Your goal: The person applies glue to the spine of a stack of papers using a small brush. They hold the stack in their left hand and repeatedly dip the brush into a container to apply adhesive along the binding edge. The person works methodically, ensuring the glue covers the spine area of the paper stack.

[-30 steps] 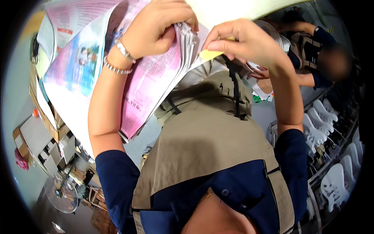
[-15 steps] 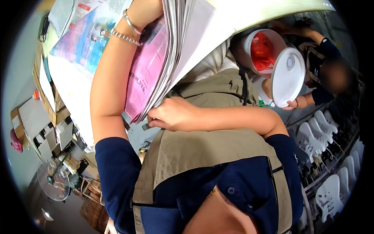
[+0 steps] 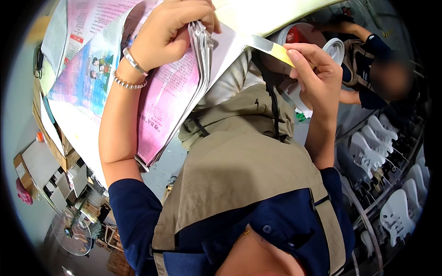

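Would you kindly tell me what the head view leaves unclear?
In the head view:
Rear end of the yellow-handled tool: hidden by the right hand.
Palm of the left hand: hidden by its own back.
Fine print on the folded newspapers: too small.
Spread newspaper: cut off by the top edge.

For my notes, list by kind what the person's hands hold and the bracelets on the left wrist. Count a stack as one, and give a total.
Newspaper stack, in the left hand: 1
Yellow-handled blade, in the right hand: 1
Bracelets: 2
Total: 4
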A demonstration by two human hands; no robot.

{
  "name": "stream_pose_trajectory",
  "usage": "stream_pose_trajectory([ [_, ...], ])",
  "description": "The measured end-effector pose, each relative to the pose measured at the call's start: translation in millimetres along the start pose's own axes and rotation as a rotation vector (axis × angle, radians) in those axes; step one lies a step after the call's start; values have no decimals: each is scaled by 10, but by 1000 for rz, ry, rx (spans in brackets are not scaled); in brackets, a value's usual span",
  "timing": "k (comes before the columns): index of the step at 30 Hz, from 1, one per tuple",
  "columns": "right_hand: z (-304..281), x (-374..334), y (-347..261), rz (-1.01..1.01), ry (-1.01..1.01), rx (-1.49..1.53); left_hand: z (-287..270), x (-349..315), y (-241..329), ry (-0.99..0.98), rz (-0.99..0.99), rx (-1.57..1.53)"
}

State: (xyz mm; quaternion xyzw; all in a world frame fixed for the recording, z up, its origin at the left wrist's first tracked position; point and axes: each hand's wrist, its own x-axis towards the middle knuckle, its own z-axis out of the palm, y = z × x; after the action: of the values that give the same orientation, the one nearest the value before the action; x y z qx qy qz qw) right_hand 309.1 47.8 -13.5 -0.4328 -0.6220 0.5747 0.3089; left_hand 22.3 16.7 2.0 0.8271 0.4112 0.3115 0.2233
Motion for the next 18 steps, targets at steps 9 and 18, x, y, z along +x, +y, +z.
stream_pose_trajectory([
  [9, 104, 54, -46, -74, -45, -81, 56, -24, -10, -24, -41, 27],
  [18, 95, 80, -12, -127, -23, -93, 16, -27, 5, -52, -14, 83],
])
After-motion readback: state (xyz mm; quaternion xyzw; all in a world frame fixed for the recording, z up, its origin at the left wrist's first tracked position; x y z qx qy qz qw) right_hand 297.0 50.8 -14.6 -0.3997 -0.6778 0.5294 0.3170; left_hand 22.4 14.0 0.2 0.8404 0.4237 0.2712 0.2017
